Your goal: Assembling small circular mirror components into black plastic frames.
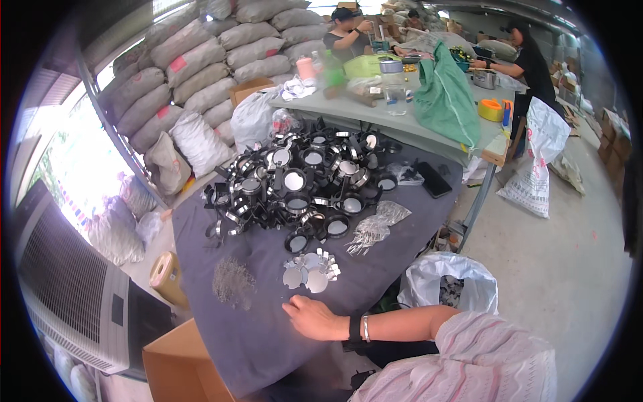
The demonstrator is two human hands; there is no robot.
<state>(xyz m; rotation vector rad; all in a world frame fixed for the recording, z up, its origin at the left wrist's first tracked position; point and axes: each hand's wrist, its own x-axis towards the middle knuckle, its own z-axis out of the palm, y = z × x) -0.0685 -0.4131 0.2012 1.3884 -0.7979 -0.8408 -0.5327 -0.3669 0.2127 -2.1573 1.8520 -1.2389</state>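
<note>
My right hand (315, 319) rests low over the grey cloth (258, 342), its fingers curled in. Whether anything is inside its grip I cannot make out. Just beyond the fingertips lies a small cluster of flat round metal discs with tabs (316, 280). Left of them is a heap of tiny metal wire pieces (232, 281). Thin silvery pins spill from a clear plastic bag (375, 231) to the right. Farther back rises a large pile of black ring-shaped parts with metal bands and round plates (294, 181). My left hand is out of view.
A black phone (433, 180) lies at the cloth's right edge. A lined bag of dark scraps (490, 285) stands right of the table; a cardboard box (184, 368) is at lower left. Stacked sacks (201, 63) line the back. Other people work at the far table (375, 115).
</note>
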